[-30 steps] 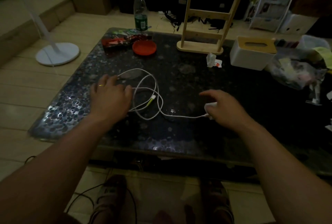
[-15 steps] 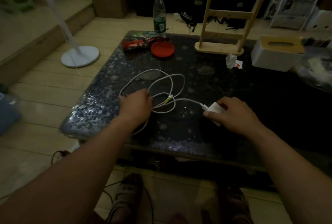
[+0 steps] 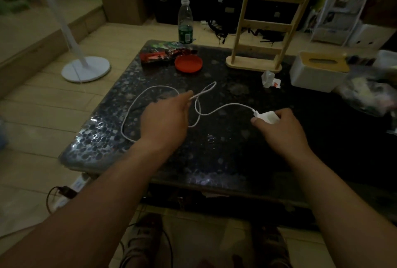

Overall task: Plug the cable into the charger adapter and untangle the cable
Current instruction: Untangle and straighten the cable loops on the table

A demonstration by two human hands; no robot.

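A white cable (image 3: pixel 225 107) lies in loose loops on the dark mottled table (image 3: pixel 214 160). One end is plugged into a white charger adapter (image 3: pixel 267 116). My right hand (image 3: pixel 279 128) grips that adapter on the table, right of centre. My left hand (image 3: pixel 165 121) pinches the cable near its free end and holds it just above the table. One big loop runs left around my left hand; a small loop points away behind my fingers.
At the table's far side stand a red lid (image 3: pixel 188 64), snack packets (image 3: pixel 159 54), a plastic bottle (image 3: pixel 185 24), a wooden rack (image 3: pixel 264 31) and a white tissue box (image 3: pixel 318 72). A crumpled wrapper (image 3: pixel 269 79) lies near the rack. A fan base (image 3: pixel 86 68) stands on the floor.
My left hand has taken the cable near its free end and drawn it away from me, opening the tangle into wider loops. My right hand still holds the adapter.
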